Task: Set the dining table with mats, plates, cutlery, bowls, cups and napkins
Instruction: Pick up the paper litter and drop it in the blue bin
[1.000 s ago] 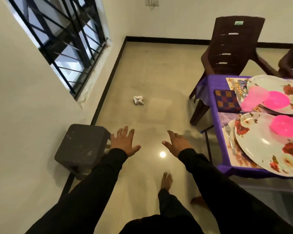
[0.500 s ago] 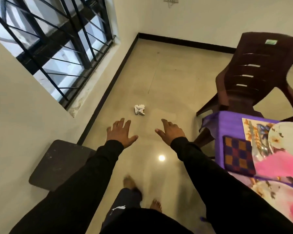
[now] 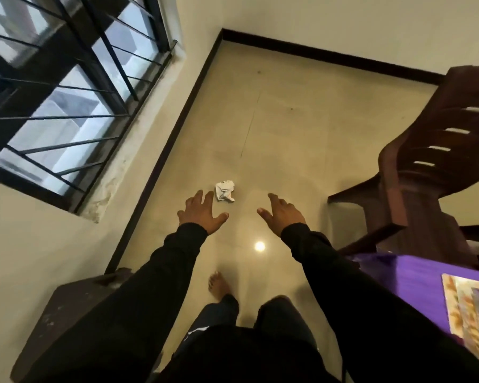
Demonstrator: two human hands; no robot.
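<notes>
Nearest the camera: a bare foot [image 3: 218, 283] is stepping on glossy floor tile [image 3: 288, 134], with a lamp glare just ahead of it. Slip risk, judged: polished tile plus bare soles, and the person is leaning forward with weight ahead of the feet.

At lower left a dark stool [image 3: 75, 308] is sitting close beside the left leg; at lower right the purple-covered table [image 3: 415, 283] corner is carrying a printed mat [image 3: 470, 308] at its edge. A swinging right sleeve could be catching that mat or the cloth and dragging it. Plates, cutlery, bowls and cups are lying outside this view.

Further out, the left hand [image 3: 201, 214] and the right hand [image 3: 281, 212] are both reaching forward, fingers spread apart and straight, holding nothing.

Just beyond the left fingertips a crumpled white napkin [image 3: 225, 191] is lying on the floor, apart from both hands; contact cannot be confirmed. Risk, judged: it is floor-soiled, so laying it on the table would be contaminating a place setting.

Farthest right, a brown plastic chair [image 3: 437, 150] is standing close to the right arm; a bump while stooping looks possible.
</notes>
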